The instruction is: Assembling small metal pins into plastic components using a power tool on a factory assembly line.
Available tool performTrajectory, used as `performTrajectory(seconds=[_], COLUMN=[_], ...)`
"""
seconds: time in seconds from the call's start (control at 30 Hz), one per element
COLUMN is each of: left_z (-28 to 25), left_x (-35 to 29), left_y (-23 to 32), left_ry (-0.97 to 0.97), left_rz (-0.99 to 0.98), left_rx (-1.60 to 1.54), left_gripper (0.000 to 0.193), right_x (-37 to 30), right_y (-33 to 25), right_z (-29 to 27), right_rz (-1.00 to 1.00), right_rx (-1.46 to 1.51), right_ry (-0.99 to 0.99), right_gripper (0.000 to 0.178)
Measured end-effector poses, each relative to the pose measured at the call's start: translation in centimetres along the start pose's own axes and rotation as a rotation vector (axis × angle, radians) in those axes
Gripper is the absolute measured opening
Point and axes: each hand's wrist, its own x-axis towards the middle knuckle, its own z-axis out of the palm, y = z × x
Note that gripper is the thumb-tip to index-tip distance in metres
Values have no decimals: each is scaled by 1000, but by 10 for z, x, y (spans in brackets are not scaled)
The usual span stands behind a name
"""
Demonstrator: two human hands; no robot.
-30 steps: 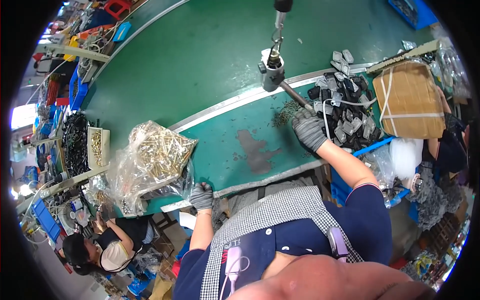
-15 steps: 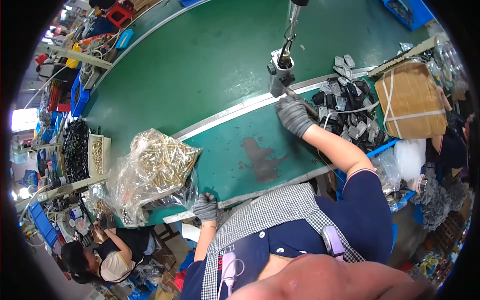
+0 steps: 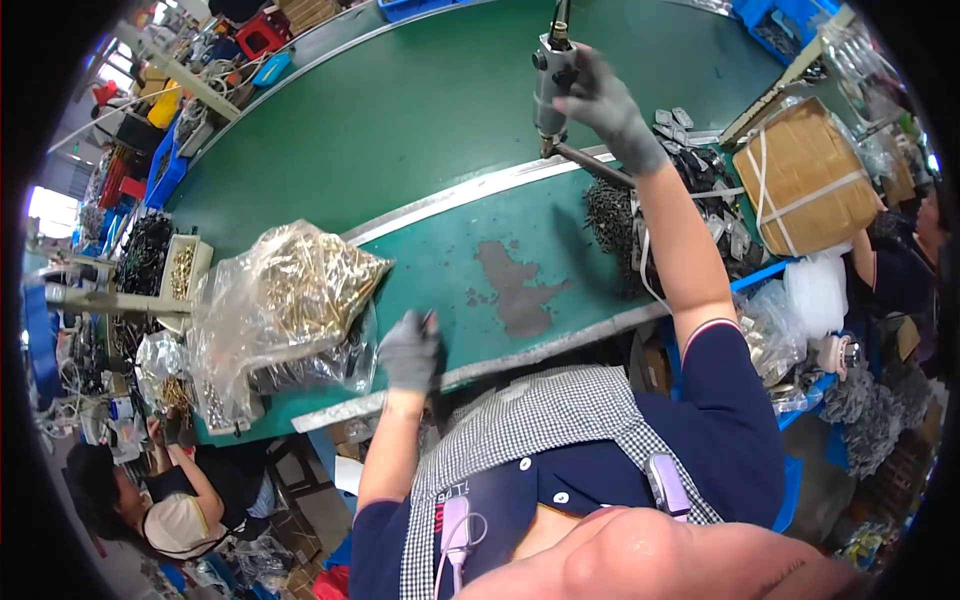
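Observation:
My right hand (image 3: 618, 112), in a grey glove, is raised beside a hanging silver power screwdriver (image 3: 551, 88). Its thumb and blurred fingers are apart around the tool's right side; whether they touch it I cannot make out. A metal bar (image 3: 590, 162) runs from the tool's lower end toward the right. Over the front edge of the green bench, my gloved left hand (image 3: 410, 352) is curled, fingers closed; a small dark bit shows at the fingertips, too blurred to name. Left of it lies a clear plastic bag of brass-coloured screws (image 3: 305, 275).
Black and grey housings (image 3: 715, 205) are piled right of a heap of small dark parts (image 3: 608, 215). A strapped brown carton (image 3: 805, 175) stands at the far right. A metal strip (image 3: 450, 200) crosses the bench. Another person (image 3: 180, 500) sits at lower left.
My right hand has risen from the tool's lower end to beside its body, its fingers spreading. The screwdriver stands higher. My left hand has moved up over the bench edge.

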Motion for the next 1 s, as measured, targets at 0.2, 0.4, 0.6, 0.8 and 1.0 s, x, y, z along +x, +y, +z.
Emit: performTrajectory(seconds=[0.2,0.4,0.6,0.8,1.0], left_z=[24,8,-23,-38,-20], left_x=[49,21,-13,-26,-17], left_y=[64,83,70,48,10], left_ry=[234,72,67,136,45], left_rz=[318,167,189,285,319], left_rx=[-21,-741,-1049,-1073,-578], left_gripper=[30,28,28,23,26], right_x=[-18,-84,-98,-100,-89], right_y=[-43,-89,-124,-155,-150], right_z=[61,129,159,180,166], right_rz=[189,354,461,433,345], right_rx=[477,838,1006,1037,1040], right_ry=[-192,-223,-177,-199,-184], right_gripper=[61,45,34,35,38])
